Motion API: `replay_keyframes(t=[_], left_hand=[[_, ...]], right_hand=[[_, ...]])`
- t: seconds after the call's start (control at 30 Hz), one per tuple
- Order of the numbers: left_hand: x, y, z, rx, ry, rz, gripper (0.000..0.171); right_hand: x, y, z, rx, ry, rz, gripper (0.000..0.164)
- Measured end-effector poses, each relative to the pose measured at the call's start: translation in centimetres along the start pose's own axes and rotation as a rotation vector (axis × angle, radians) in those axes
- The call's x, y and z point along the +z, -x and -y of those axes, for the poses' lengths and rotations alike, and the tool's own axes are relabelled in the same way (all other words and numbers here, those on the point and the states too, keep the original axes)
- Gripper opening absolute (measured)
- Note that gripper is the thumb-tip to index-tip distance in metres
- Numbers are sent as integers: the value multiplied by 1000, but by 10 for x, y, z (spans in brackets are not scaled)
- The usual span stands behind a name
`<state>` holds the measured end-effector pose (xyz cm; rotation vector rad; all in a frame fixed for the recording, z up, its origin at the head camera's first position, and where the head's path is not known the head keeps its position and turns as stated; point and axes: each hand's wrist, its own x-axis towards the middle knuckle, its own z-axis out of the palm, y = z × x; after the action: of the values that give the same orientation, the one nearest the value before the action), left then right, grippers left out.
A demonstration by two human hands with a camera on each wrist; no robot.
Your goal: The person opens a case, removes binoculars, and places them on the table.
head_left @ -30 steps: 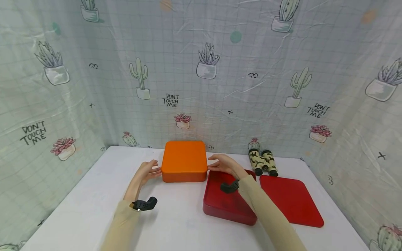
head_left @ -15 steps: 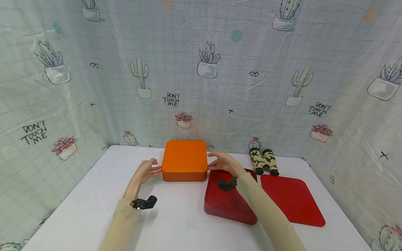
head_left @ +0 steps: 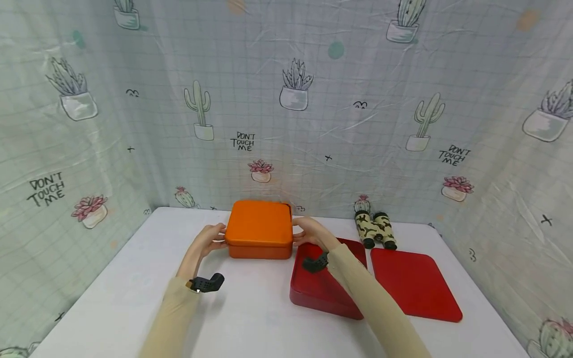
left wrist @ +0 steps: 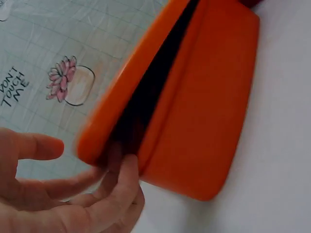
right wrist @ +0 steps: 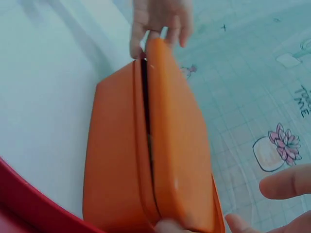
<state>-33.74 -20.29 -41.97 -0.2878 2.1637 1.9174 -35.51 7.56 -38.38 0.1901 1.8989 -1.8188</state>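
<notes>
An orange box stands at the back middle of the table, its orange lid raised and shifted slightly left. In the left wrist view a dark gap shows between lid and box wall. My left hand holds the lid's left edge, fingers hooked under the rim and thumb held away. At the opposite edge my right hand grips the lid; in the right wrist view one fingertip lies at its near corner, the thumb apart. The box's inside is hidden in shadow.
A red box without its lid sits below my right forearm. Its flat red lid lies to the right. Camouflage binoculars stand at the back right. A cactus-print sheet hangs behind the white table.
The orange lid has come up off its box and moved slightly left and toward me, with both hands moving along. Before, it sat closed. The red box, red lid and binoculars have stayed put.
</notes>
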Motion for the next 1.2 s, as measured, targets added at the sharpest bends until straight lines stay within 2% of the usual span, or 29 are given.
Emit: replay_keyframes(t=[0.07,0.17,0.3,0.47,0.8,0.93,1.2], left_hand=[[0,2,-2,8,-16,9,49],[-2,5,-4,-22,-12,5,47],[-5,7,-2,-63,42,9,47],[-9,8,5,-48,132,39,48],[-15,9,14,-70,238,80,51],[-15,11,16,-79,233,68,49],[-15,14,19,-94,262,70,50]], right_hand=[[3,0,0,-11,1,0,58],[4,3,0,-20,-8,-11,58],[1,5,0,-10,-5,-15,53],[1,8,-2,19,-2,-24,52],[5,9,-10,40,-267,-65,67],[5,11,-11,30,-295,-77,67],[2,15,-15,20,-334,-1,56]])
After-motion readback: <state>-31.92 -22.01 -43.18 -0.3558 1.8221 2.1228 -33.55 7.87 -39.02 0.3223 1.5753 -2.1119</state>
